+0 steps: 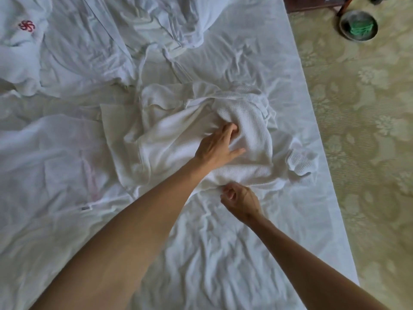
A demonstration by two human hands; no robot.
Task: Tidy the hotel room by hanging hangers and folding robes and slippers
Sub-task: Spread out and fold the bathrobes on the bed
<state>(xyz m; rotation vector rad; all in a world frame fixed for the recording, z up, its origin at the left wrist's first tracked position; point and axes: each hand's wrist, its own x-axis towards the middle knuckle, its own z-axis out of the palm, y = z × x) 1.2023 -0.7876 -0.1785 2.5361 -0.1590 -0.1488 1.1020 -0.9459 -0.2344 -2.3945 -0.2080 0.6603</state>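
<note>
We find the white waffle robe [178, 135] bunched on the rumpled bed [223, 253], right of centre and near its right edge. Our left hand [218, 148] grips a fold at the robe's middle, fingers dug in; our right hand [240, 201] pinches its near hem. On the far-right patterned floor [368, 130] stands a round metal bowl [358, 25] containing something green.
</note>
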